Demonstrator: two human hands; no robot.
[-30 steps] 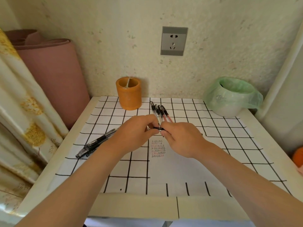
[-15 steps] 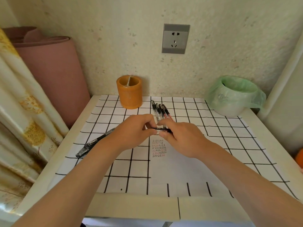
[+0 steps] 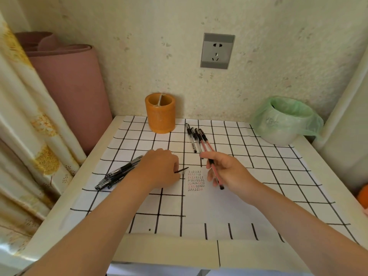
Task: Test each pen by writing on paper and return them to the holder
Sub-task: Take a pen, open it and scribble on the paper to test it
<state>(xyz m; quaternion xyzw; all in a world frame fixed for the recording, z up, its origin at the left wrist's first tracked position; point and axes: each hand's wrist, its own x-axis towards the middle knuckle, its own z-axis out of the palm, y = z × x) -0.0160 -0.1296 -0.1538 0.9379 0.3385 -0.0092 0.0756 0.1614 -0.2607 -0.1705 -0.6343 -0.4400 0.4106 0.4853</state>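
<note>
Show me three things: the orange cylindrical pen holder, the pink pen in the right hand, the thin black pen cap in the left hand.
orange cylindrical pen holder (image 3: 160, 117): head view, front wall.
pink pen (image 3: 216, 175): head view, middle of barrel.
thin black pen cap (image 3: 182, 170): head view, its middle.

One head-worn view looks forward and down, close over the table (image 3: 169, 253), edges apparently bowed.

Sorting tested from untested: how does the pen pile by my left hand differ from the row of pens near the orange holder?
The pile is bunched and overlapping, lying diagonally; the row lies side by side, nearly parallel. The pile looks mostly dark; the row includes pink-red barrels. Both rest on the grid cloth, outside the holder.
</note>
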